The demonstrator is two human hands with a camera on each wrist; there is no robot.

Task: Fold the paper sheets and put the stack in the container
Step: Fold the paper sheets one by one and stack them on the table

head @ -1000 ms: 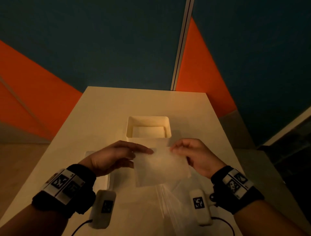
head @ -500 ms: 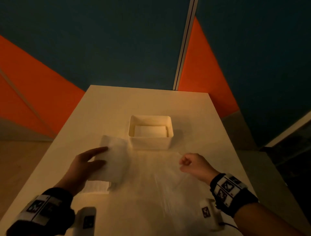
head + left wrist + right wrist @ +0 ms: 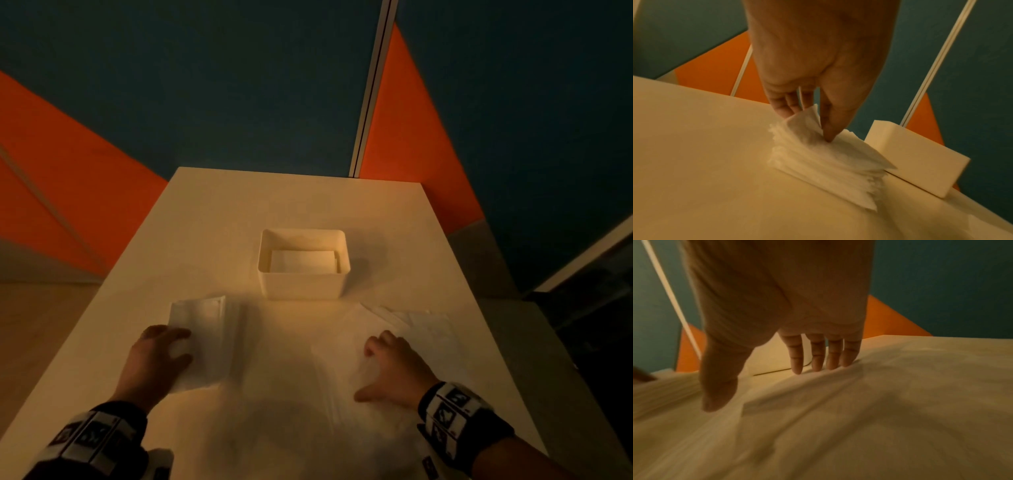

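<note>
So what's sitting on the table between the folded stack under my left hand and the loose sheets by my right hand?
Nothing: in the head view, only bare table lies between the folded stack and the loose sheets. The container stands farther back.

The right hand [image 3: 777, 308] and the loose white paper sheets [image 3: 859, 402] under it are motion-blurred in the right wrist view; both forearms are cut off at the head view's bottom edge.

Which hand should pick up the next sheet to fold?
Right, I'd judge. The right hand already rests, fingers straight, on the loose sheets spread on its side. The left hand is busy pinching the folded stack.
</note>
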